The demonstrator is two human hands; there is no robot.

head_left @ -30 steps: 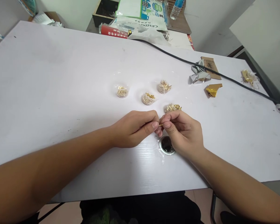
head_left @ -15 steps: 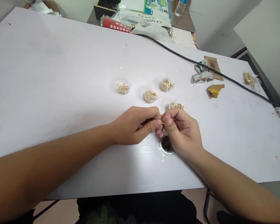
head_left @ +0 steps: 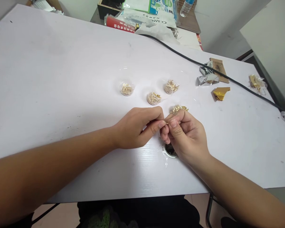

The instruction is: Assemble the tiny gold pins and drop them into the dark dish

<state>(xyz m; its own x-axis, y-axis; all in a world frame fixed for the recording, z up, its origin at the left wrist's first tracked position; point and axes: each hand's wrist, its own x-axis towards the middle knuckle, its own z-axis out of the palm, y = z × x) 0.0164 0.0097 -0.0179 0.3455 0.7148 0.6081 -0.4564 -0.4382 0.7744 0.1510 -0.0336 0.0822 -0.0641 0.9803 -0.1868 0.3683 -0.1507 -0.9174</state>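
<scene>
My left hand point(head_left: 142, 128) and my right hand point(head_left: 186, 131) meet over the white table, thumbs and forefingers pinched together. A tiny gold-coloured metal piece point(head_left: 166, 123) shows between the fingertips; most of it is hidden, and its kind is too small to make out. Beneath my right hand, partly covered, is a round dark hole with a pale rim point(head_left: 166, 153). Just beyond the fingers lies a heap of short gold pieces point(head_left: 178, 109). Farther back sit small clear bags of thin gold pins: one at left point(head_left: 126, 89), one in the middle point(head_left: 154, 98), one at right point(head_left: 171, 86).
A black cable point(head_left: 185, 57) crosses the table's back right. Silver foil point(head_left: 207, 79), gold foil point(head_left: 221, 93), a cardboard piece point(head_left: 218, 69) and a crumpled plastic bag point(head_left: 257, 83) lie near it. Packages and a water bottle point(head_left: 186, 8) stand beyond the far edge.
My right hand's lower fingers have curled lower and cover more of the round hole. Less of the gold piece shows between the fingertips. The view has shifted slightly.
</scene>
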